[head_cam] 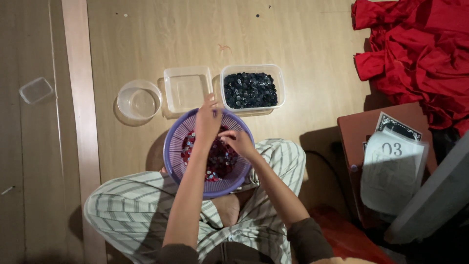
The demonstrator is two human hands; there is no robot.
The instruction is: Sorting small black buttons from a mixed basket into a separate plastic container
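**Both hands in the button basket**

The left hand (pixel 207 122) and right hand (pixel 238 142) reach into the purple basket (pixel 173 142) of buttons (pixel 220 161) on the lap. Right fingers look curled; pinching or not, I cannot tell. The basket could tip, spilling buttons on the floor (pixel 303 49).

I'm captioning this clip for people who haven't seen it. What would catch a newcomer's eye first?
Both hands, left hand and right hand, reach into a purple basket of red and dark buttons on the person's lap. Just beyond it on the wooden floor sits a clear tub of dark buttons, beside an empty square tub and a round bowl. A heap of red cloth fills the top right corner.
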